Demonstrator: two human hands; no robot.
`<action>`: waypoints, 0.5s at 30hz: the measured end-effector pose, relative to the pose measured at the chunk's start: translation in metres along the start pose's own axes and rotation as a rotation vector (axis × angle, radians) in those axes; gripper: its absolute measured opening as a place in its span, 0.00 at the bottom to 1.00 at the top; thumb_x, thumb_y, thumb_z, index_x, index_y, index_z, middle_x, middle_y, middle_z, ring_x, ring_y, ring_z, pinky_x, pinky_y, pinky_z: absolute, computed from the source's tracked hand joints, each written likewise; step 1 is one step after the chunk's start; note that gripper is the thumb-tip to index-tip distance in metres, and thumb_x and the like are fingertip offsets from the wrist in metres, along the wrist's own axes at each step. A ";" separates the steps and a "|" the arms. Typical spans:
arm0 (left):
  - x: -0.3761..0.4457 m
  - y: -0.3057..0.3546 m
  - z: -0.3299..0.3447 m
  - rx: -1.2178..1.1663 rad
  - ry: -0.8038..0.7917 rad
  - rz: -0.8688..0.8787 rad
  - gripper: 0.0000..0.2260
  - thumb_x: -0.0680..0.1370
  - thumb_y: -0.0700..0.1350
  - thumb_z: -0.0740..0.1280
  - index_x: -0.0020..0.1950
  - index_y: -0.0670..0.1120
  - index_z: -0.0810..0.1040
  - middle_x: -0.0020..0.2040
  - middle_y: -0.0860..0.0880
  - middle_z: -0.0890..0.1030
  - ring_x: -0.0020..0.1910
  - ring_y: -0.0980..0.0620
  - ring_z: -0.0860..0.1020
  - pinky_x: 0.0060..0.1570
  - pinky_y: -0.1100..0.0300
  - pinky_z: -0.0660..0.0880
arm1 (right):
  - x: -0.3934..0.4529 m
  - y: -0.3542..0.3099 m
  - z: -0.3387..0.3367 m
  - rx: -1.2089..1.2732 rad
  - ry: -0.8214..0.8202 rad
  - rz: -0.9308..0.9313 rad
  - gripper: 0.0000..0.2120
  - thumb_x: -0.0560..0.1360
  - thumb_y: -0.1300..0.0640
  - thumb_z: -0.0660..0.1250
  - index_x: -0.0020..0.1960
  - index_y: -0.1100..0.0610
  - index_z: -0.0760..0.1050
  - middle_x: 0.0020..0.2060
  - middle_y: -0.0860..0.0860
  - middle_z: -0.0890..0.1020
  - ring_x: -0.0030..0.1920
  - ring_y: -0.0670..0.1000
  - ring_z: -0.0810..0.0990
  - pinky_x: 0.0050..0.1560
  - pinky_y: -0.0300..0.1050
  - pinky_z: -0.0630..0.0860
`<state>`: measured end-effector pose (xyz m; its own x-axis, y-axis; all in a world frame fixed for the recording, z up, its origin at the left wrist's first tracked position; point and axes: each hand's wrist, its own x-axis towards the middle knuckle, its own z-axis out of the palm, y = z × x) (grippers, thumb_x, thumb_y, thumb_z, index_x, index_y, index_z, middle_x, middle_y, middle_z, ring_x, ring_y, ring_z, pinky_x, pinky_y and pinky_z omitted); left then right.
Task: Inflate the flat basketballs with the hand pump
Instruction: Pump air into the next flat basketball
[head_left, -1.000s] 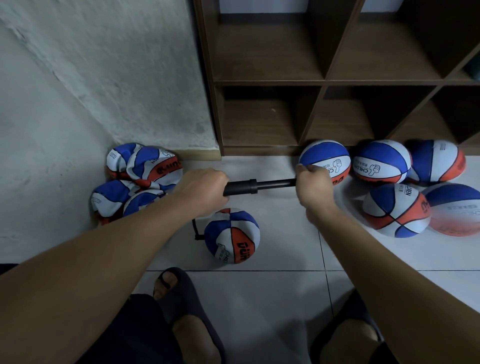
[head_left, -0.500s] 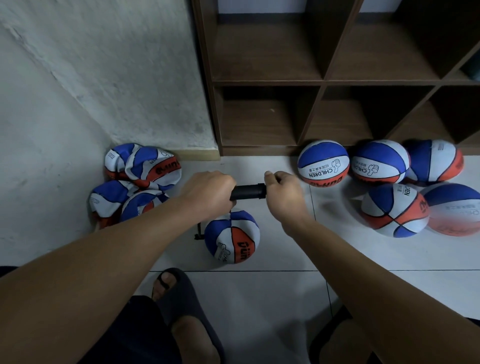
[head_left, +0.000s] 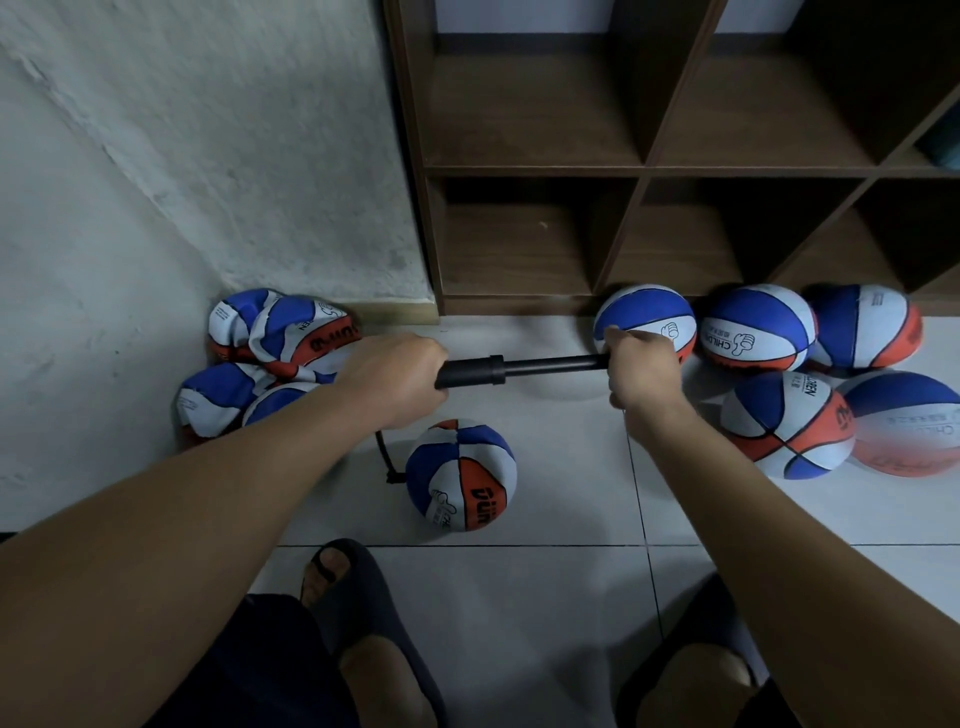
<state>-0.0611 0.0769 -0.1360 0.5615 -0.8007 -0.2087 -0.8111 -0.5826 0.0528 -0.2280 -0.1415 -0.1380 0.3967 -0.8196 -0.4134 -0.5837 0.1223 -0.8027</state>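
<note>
Rod's being drawn out again vs 0.5 s ago: right hand (head_left: 636, 366) gripping handle, left hand (head_left: 397, 379) gripping hand pump (head_left: 470, 371) barrel, axis lying left-right; basketball (head_left: 460, 475) sitting below on floor, hose-connected.

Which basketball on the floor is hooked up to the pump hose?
The lone basketball between the arms; the black hose reaches its left side. No hose reaches the others.

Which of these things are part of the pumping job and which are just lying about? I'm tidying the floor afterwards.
In the job:
- hand pump, barrel in left hand, handle end in right hand
- ball on the hose
- flat balls in the corner

Lying about:
- five round balls on the right
- wooden shelf
</note>
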 end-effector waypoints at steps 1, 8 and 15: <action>0.000 0.004 0.000 0.004 0.004 0.015 0.11 0.77 0.49 0.69 0.37 0.55 0.71 0.34 0.53 0.78 0.31 0.52 0.77 0.32 0.56 0.75 | -0.005 0.001 0.006 0.004 0.019 -0.023 0.12 0.84 0.56 0.61 0.48 0.62 0.77 0.39 0.56 0.74 0.37 0.54 0.70 0.36 0.47 0.71; -0.002 0.024 -0.005 0.022 -0.014 0.057 0.10 0.77 0.47 0.71 0.38 0.53 0.73 0.34 0.53 0.77 0.31 0.52 0.76 0.28 0.58 0.64 | -0.051 0.002 0.047 -0.038 -0.060 -0.144 0.18 0.88 0.49 0.58 0.44 0.57 0.73 0.35 0.52 0.76 0.36 0.52 0.73 0.36 0.48 0.68; -0.006 0.023 -0.006 0.039 -0.029 0.079 0.13 0.78 0.47 0.70 0.36 0.54 0.69 0.34 0.53 0.77 0.31 0.53 0.75 0.28 0.58 0.62 | -0.057 0.006 0.056 -0.026 -0.194 -0.112 0.19 0.88 0.45 0.58 0.52 0.60 0.77 0.35 0.52 0.76 0.34 0.50 0.73 0.36 0.49 0.71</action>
<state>-0.0823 0.0674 -0.1277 0.4914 -0.8390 -0.2338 -0.8585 -0.5118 0.0324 -0.2141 -0.0629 -0.1436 0.5872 -0.7039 -0.3995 -0.5458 0.0202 -0.8377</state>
